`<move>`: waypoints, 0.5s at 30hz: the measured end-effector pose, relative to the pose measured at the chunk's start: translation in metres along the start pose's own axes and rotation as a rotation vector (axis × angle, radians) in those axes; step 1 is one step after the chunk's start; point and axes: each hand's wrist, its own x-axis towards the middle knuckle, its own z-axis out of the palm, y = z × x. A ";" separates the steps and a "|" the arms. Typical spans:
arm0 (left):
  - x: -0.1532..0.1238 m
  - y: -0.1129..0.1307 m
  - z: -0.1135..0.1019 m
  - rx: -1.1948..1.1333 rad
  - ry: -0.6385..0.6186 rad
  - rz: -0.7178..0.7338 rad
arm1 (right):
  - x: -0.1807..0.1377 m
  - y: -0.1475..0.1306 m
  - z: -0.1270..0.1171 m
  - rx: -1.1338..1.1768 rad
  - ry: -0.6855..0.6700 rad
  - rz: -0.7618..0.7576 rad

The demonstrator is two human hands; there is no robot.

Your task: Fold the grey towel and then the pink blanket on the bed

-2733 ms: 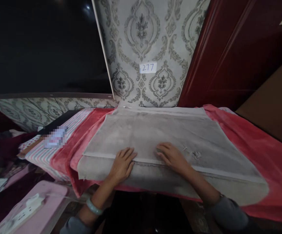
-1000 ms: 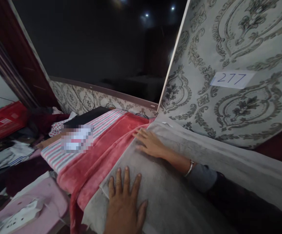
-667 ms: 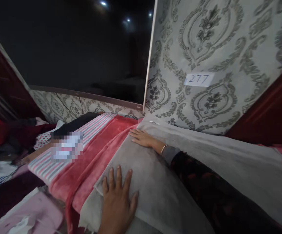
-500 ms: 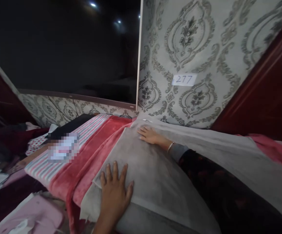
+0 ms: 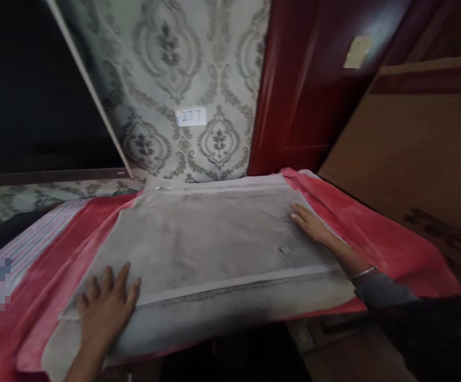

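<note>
A large grey cloth (image 5: pixel 202 233) lies spread over a red blanket (image 5: pixel 389 239), which shows along both sides. Near the cloth's front left corner my left hand (image 5: pixel 105 307) rests flat with its fingers spread. My right hand (image 5: pixel 310 223) lies on the cloth close to its right edge, fingers stretched out and palm down. Neither hand grips anything. The front part of the cloth hangs down past a pale band that runs across it. A small dark mark shows on the cloth near my right hand.
A dark screen (image 5: pixel 35 90) stands at the upper left before patterned wallpaper (image 5: pixel 218 143) with a paper label (image 5: pixel 191 116) reading 277. Dark red panelling (image 5: pixel 294 79) rises behind. A cardboard box (image 5: pixel 425 154) stands at the right. A striped cloth (image 5: pixel 43 239) lies at the left.
My view has turned to the right. My right hand has moved from the cloth's far left part to its right edge. My left hand stays at the front left corner.
</note>
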 end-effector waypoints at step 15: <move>0.006 0.292 -0.072 -0.349 -0.240 1.111 | -0.124 0.065 -0.057 0.121 0.167 0.335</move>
